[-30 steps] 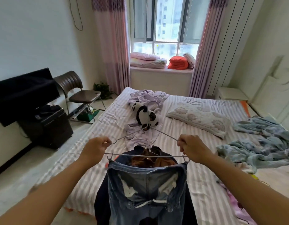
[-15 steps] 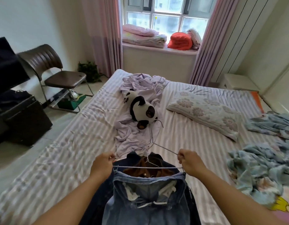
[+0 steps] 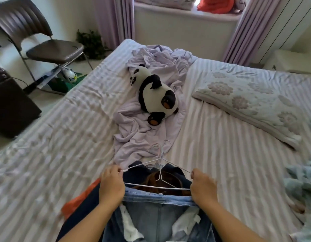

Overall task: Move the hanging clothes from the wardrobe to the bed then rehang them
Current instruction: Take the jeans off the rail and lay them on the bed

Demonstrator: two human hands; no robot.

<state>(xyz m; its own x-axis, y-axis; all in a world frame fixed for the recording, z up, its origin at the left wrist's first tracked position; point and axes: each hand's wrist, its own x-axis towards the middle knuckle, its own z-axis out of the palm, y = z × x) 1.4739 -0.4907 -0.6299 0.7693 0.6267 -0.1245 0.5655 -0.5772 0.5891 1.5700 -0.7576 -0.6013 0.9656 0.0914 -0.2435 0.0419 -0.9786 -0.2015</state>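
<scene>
Before me, a bed (image 3: 212, 137) with striped sheet. Flowered pillow (image 3: 252, 100) at right. Brown folding chair (image 3: 37, 41) on pale floor at left, dark cabinet (image 3: 9, 109) nearer. Lilac curtains (image 3: 116, 20) flank a daylit window ledge (image 3: 186, 13). White walls.

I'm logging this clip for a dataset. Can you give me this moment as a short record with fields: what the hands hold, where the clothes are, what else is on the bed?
left hand: grips the left end of the wire hanger
right hand: grips the hanger's right end
on the hanger: jeans, over darker clothes
clothes position: low over the near part of the striped bed
also on bed: panda plush on a lilac sheet, floral pillow
beside bed: brown chair
</scene>
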